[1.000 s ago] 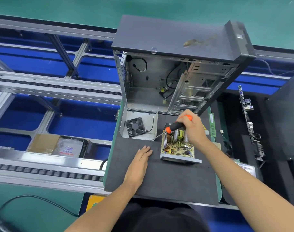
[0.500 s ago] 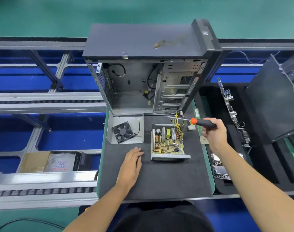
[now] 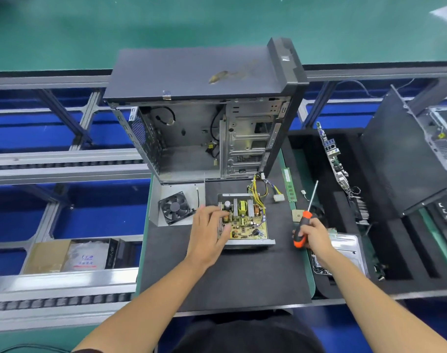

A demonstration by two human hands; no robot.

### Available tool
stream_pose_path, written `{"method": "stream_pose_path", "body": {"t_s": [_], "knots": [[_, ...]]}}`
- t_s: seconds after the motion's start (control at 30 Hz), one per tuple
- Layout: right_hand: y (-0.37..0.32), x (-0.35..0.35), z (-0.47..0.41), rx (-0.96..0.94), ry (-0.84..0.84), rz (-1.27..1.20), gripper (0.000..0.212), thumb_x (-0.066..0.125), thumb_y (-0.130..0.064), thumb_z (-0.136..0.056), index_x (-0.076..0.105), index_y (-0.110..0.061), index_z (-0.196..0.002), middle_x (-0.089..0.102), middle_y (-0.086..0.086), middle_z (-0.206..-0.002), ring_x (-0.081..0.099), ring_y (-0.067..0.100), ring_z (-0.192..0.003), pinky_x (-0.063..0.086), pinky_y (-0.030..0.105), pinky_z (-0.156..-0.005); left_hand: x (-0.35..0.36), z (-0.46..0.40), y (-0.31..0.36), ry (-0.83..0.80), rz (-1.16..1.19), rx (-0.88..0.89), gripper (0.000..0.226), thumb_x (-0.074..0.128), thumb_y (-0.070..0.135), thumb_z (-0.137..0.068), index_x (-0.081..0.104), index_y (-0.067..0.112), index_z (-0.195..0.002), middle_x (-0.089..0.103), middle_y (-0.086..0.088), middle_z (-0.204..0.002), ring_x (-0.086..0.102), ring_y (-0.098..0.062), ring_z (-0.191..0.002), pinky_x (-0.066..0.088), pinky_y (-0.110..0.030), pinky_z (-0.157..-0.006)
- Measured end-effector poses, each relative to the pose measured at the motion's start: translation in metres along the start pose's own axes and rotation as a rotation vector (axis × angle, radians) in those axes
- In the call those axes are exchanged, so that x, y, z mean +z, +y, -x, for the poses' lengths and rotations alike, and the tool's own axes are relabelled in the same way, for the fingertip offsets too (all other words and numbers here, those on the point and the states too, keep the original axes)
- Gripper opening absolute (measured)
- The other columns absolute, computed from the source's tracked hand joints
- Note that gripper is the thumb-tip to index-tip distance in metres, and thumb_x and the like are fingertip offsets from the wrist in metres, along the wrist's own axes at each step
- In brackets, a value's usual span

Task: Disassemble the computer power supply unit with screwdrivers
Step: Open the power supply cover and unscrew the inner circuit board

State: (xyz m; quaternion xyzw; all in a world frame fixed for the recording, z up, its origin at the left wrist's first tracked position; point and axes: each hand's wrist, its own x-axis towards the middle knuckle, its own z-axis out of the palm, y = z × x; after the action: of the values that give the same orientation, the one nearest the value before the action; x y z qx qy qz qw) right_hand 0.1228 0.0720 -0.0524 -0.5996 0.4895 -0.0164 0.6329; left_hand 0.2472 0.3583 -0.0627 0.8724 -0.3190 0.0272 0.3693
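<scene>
- The left hand reaches forward from a bare forearm that crosses the mat from the lower left; its fingers lie over the left edge of the PSU, with the thumb by the near left corner, curled round that side in a grasp.
- The PSU sits open on the mat, near its middle, just in front of the case; its yellow-green board, heat sinks and coils face up (the near metal wall is toward the person).
- A bundle of yellow and black wires runs from the PSU's far right corner to a white plug.
- The right hand is held at the mat's right edge, well apart from the PSU, wrist bent slightly, forearm coming in from the lower right.
- Its fingers are clenched round the black-and-orange handle of the screwdriver; the shaft points up and away, tilted a little right, its tip touching nothing.
- The fan lies in its grey cover left of the PSU, just beside the left hand.
- A green RAM stick lies beyond the screwdriver, near the mat's right edge.
</scene>
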Motion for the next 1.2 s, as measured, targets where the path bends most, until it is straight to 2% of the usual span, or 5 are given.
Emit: {"method": "stream_pose_path", "body": {"t_s": [0.33,0.7,0.83,1.0,1.2], "knots": [[0.0,0.008,-0.009,-0.096,-0.054,0.368,0.034,0.06,0.007,-0.08,0.034,-0.015,-0.086,0.058,0.013,-0.07,0.052,0.024,-0.061,0.039,0.031,-0.053,0.02,-0.039,0.036,-0.059,-0.02,0.179,0.017,0.052,0.034,-0.102,0.061,0.022,-0.112,0.052,0.011,-0.114,0.044,-0.015,-0.11,0.031,-0.027,-0.104],[-0.002,0.017,-0.011,-0.134,-0.101,0.753,0.044,0.072,-0.026,-0.084,0.031,-0.017,-0.098,0.061,0.008,-0.083,0.052,0.024,-0.062,0.041,0.035,-0.06,0.039,-0.098,0.053,-0.168,-0.222,-0.186,0.056,0.053,0.054,-0.098,0.047,0.013,-0.135,0.054,-0.003,-0.124,0.046,-0.025,-0.116,0.04,-0.04,-0.102],[-0.002,0.02,-0.009,-0.178,-0.066,0.878,0.043,0.068,-0.04,-0.086,0.035,-0.017,-0.099,0.053,0.006,-0.096,0.056,0.026,-0.079,0.042,0.037,-0.067,0.045,-0.127,0.055,-0.365,-0.075,-0.425,0.056,0.046,0.062,-0.099,0.051,0.017,-0.131,0.069,0.0,-0.114,0.055,-0.027,-0.117,0.036,-0.046,-0.099],[-0.007,0.024,-0.008,-0.371,0.033,0.893,0.035,0.067,-0.035,-0.089,0.042,-0.014,-0.101,0.044,0.004,-0.106,0.044,0.027,-0.101,0.043,0.043,-0.079,0.045,-0.139,0.049,-0.348,0.332,-0.642,0.035,0.075,0.047,-0.088,0.06,0.033,-0.117,0.072,0.014,-0.104,0.06,-0.018,-0.111,0.029,-0.041,-0.105],[-0.029,0.039,-0.01,-0.565,-0.072,0.747,0.029,0.07,-0.014,-0.082,0.052,-0.022,-0.104,0.05,-0.005,-0.099,0.044,0.02,-0.096,0.034,0.035,-0.08,0.034,-0.13,0.041,-0.336,0.682,-0.57,0.053,0.091,0.03,-0.075,0.054,0.03,-0.113,0.075,0.003,-0.087,0.072,-0.02,-0.093,0.052,-0.05,-0.098]]}}
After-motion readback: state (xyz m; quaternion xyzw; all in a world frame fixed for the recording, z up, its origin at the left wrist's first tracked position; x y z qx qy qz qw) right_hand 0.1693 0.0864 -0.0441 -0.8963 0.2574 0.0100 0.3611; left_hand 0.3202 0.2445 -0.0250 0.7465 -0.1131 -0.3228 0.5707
